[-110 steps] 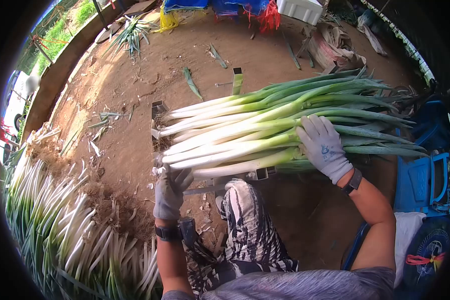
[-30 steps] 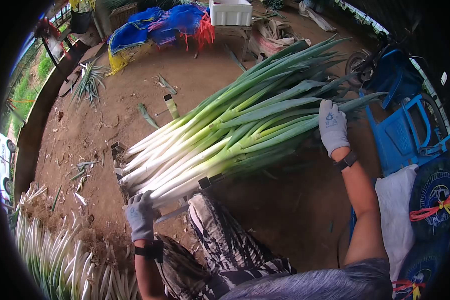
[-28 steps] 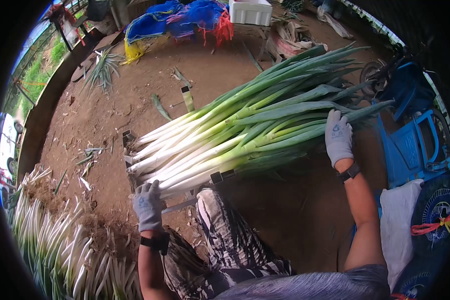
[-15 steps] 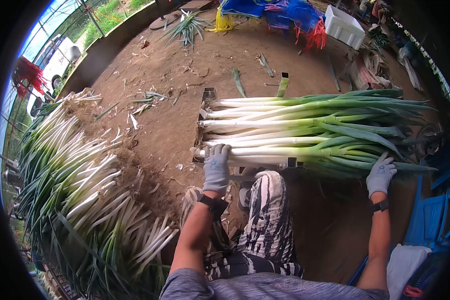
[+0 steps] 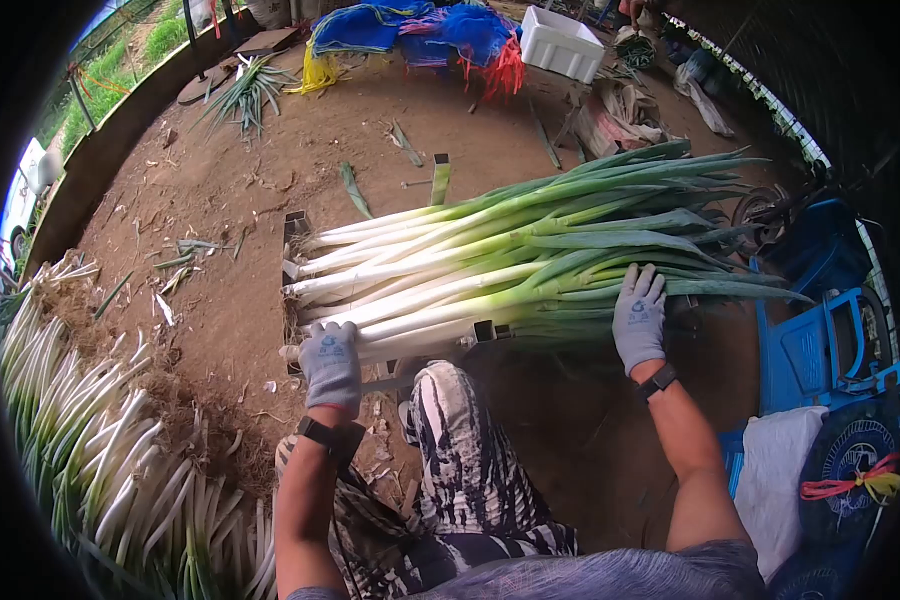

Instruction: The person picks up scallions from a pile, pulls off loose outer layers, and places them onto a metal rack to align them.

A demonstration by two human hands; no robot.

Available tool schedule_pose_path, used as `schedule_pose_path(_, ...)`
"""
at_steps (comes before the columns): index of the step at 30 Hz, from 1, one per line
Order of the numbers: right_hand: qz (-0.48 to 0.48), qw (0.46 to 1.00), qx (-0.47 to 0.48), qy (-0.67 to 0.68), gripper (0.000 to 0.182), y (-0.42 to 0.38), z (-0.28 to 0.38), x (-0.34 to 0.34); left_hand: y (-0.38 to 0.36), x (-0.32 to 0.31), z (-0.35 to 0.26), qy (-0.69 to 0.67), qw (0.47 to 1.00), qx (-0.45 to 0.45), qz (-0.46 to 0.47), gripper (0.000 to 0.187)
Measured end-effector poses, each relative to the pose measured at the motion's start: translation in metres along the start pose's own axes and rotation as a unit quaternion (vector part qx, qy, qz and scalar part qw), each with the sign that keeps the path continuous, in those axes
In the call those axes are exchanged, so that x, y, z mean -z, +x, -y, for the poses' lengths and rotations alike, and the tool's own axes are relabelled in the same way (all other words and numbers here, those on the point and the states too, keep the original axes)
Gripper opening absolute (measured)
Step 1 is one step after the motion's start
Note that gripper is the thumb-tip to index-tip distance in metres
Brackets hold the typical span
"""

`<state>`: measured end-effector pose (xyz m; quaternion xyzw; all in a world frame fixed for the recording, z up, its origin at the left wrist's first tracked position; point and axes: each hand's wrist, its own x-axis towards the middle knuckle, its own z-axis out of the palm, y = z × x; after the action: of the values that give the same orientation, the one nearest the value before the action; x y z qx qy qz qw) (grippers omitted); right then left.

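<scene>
A thick bundle of long green onions (image 5: 440, 255) lies across a low metal frame (image 5: 484, 331) in front of me, white root ends to the left, dark leaves to the right. My left hand (image 5: 330, 365), in a grey glove, is curled over the white stem nearest me, close to the roots. Also gloved, my right hand (image 5: 638, 318) rests on the green leaves at the bundle's near side, its fingers stretched out. A square upright post (image 5: 440, 180) of the frame stands beyond the bundle, and another post (image 5: 296, 226) stands at its root end.
A big heap of green onions (image 5: 120, 440) lies on the soil at left. Farther off are a small pile of leaves (image 5: 248, 90), blue netting (image 5: 370, 28) and a white crate (image 5: 562, 45). A blue cart-like object (image 5: 820, 345) with wheels stands at right, beside a white sack (image 5: 778, 480).
The view has swung to the right, so the scene sits farther left. My right hand has moved inward along the leaves; my left hand stays at the root end.
</scene>
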<state>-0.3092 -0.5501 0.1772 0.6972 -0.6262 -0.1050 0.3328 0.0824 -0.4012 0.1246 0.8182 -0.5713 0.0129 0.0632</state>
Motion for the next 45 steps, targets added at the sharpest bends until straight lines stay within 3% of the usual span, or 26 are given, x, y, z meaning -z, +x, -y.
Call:
schedule_pose_path(3,-0.070,0.995,-0.019,0.065,0.055,0.003,0.006,-0.015,0.002,-0.016,-0.004,0.018,1.000,0.010,-0.017,0.010)
schedule_pose_path(9,-0.075,0.983,0.028,0.164,0.055,-0.037,-0.013,-0.010,-0.018,-0.025,-0.007,0.034,0.997,0.031,-0.065,0.011)
schedule_pose_path(11,0.005,0.980,0.051,0.194,0.050,-0.034,-0.016,0.027,-0.013,-0.010,-0.014,0.017,0.999,0.042,-0.027,0.010)
schedule_pose_path(13,-0.115,0.948,0.142,0.262,0.047,-0.026,-0.009,0.060,-0.009,-0.001,-0.016,0.020,0.998,0.065,0.014,0.011)
schedule_pose_path(15,-0.215,0.890,0.231,0.328,0.045,-0.012,0.011,0.092,-0.006,-0.006,-0.013,0.034,0.998,0.050,-0.005,0.013)
schedule_pose_path(17,-0.219,0.841,0.313,0.383,0.045,0.008,0.034,0.107,-0.001,-0.018,-0.011,0.047,0.997,0.067,-0.005,0.015)
schedule_pose_path(20,-0.131,0.843,0.392,0.344,0.042,0.015,0.065,0.079,-0.003,-0.027,-0.003,0.020,0.998,0.044,-0.028,0.014)
schedule_pose_path(24,-0.157,0.834,0.398,0.348,0.038,0.007,0.055,0.081,-0.018,-0.020,-0.010,0.019,0.998,0.050,-0.027,0.017)
schedule_pose_path(25,-0.158,0.829,0.413,0.343,0.037,0.010,0.051,0.080,-0.022,-0.027,-0.012,0.026,0.997,0.038,-0.069,0.021)
schedule_pose_path(27,-0.053,0.843,0.438,0.307,0.038,0.021,0.046,0.083,-0.023,-0.031,-0.003,-0.014,0.997,-0.002,-0.079,0.029)
schedule_pose_path(30,-0.035,0.856,0.422,0.298,0.045,0.050,0.051,0.109,-0.026,-0.001,0.009,-0.145,0.989,-0.031,-0.017,0.039)
schedule_pose_path(32,-0.094,0.859,0.383,0.326,0.053,0.078,0.065,0.109,-0.021,0.003,0.015,-0.177,0.984,-0.025,0.021,0.040)
schedule_pose_path(36,-0.107,0.891,0.398,0.189,0.066,0.123,0.111,0.075,-0.016,0.022,0.010,-0.181,0.981,-0.001,0.073,0.039)
schedule_pose_path(38,-0.031,0.875,0.429,0.222,0.065,0.128,0.113,0.077,-0.017,0.022,0.010,-0.186,0.980,0.021,0.072,0.039)
schedule_pose_path(41,0.073,0.837,0.487,0.237,0.060,0.116,0.093,0.099,-0.007,0.057,0.002,-0.151,0.967,0.070,0.191,0.039)
schedule_pose_path(43,0.155,0.802,0.515,0.259,0.058,0.103,0.080,0.108,-0.004,0.043,0.007,-0.172,0.985,0.015,0.013,0.041)
schedule_pose_path(44,0.108,0.796,0.526,0.280,0.054,0.092,0.077,0.101,-0.002,0.034,0.008,-0.181,0.980,-0.013,-0.077,0.042)
schedule_pose_path(45,0.104,0.806,0.517,0.270,0.053,0.091,0.079,0.099,0.006,0.028,0.009,-0.164,0.981,-0.052,-0.093,0.044)
